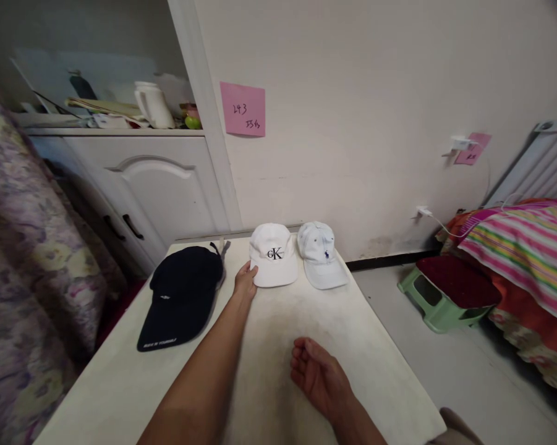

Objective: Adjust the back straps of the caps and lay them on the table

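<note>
A white baseball cap (272, 254) with black "CK" lettering sits at the far side of the table, its brim toward me. My left hand (245, 279) pinches the left edge of that brim, thumb on top. To the cap's right lies a pale blue cap (322, 254) with a small dark horse-rider logo. On the left side rests a larger navy cap (183, 296) with white writing along its brim. My right hand (319, 374) is held above the near part of the table, palm up and fingers loosely curled, with nothing in it.
The caps are on a cream table (269, 346) against the wall. A flowered curtain (28, 278) hangs at the left, beside a white cabinet (162, 179). On the floor at right stands a green stool (449, 303) with a dark red top, near a bed with striped bedding (528, 247).
</note>
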Demonstrator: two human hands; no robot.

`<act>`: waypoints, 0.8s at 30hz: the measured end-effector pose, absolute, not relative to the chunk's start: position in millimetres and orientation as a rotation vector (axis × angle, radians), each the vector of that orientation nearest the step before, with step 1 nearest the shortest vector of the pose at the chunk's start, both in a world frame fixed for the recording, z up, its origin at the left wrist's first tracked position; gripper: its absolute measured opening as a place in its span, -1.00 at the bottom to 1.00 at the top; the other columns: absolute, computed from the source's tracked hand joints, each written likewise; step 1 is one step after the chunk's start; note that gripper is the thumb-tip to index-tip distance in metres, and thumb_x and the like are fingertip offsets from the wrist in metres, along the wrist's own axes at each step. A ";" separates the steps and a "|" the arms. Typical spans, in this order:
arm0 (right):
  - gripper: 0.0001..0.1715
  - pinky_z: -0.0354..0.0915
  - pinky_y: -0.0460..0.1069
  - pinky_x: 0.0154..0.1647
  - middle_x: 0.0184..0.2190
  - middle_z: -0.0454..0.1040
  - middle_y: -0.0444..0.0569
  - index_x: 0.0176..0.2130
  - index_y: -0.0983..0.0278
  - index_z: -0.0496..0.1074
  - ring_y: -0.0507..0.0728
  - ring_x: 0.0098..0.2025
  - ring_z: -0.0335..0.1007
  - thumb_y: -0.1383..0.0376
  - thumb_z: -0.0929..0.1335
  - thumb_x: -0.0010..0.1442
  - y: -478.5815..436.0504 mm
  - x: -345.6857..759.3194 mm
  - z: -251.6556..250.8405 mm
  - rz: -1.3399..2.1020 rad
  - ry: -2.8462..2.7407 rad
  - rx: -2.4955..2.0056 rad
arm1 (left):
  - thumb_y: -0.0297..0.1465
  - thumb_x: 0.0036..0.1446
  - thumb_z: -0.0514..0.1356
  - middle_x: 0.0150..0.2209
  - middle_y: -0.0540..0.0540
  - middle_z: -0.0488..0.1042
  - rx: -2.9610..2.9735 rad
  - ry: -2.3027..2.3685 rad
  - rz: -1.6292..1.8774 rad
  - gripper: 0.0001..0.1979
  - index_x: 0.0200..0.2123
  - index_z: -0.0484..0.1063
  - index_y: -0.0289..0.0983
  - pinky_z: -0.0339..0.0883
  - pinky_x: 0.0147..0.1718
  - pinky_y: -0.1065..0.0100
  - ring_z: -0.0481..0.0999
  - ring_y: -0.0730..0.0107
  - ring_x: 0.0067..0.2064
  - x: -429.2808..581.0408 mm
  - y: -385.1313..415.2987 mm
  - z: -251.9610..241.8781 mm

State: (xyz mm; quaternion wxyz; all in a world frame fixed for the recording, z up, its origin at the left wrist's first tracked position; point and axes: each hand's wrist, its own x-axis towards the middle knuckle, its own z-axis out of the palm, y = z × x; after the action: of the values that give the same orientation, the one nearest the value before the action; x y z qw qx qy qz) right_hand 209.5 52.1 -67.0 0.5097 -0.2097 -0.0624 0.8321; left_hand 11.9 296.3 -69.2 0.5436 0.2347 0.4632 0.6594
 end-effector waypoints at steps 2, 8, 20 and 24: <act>-0.69 0.41 -0.05 -0.31 -0.42 0.60 -0.08 -0.25 0.36 0.54 0.06 -0.37 0.55 0.26 0.56 0.02 52.0 209.6 -65.9 2.004 -0.156 -0.510 | -0.32 0.29 0.20 0.00 -0.17 0.47 0.559 1.155 1.558 -0.69 0.05 0.40 -0.31 0.50 -0.16 0.12 0.53 0.22 -0.09 12.2 294.5 -71.0; -0.71 0.41 -0.06 -0.32 -0.41 0.60 -0.09 -0.24 0.36 0.54 0.05 -0.38 0.55 0.27 0.55 0.03 51.6 210.0 -65.1 1.999 -0.171 -0.514 | -0.32 0.29 0.20 0.02 -0.18 0.46 0.590 1.356 1.598 -0.68 0.07 0.39 -0.30 0.49 -0.14 0.11 0.53 0.21 -0.08 10.6 283.7 -76.0; -0.71 0.39 -0.05 -0.29 -0.42 0.59 -0.10 -0.25 0.34 0.54 0.05 -0.37 0.54 0.26 0.56 0.02 51.6 210.5 -66.4 1.995 -0.194 -0.518 | -0.31 0.28 0.21 0.05 -0.19 0.44 0.892 1.670 1.660 -0.68 0.06 0.40 -0.29 0.46 -0.07 0.05 0.51 0.17 -0.02 4.8 271.0 -86.3; -0.70 0.39 -0.05 -0.30 -0.43 0.59 -0.10 -0.26 0.34 0.54 0.05 -0.38 0.54 0.27 0.57 0.00 50.3 210.2 -64.3 1.982 -0.190 -0.529 | -0.30 0.28 0.20 0.07 -0.19 0.43 1.009 1.747 1.684 -0.68 0.06 0.39 -0.29 0.45 -0.06 0.04 0.50 0.16 -0.01 4.6 262.1 -84.4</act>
State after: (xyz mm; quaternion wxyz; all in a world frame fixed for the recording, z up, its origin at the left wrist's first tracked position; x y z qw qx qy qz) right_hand 210.2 50.3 -64.3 0.5146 -0.2203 -0.0789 0.8249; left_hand 4.6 262.1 -84.4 0.2538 0.3714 0.6431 0.6197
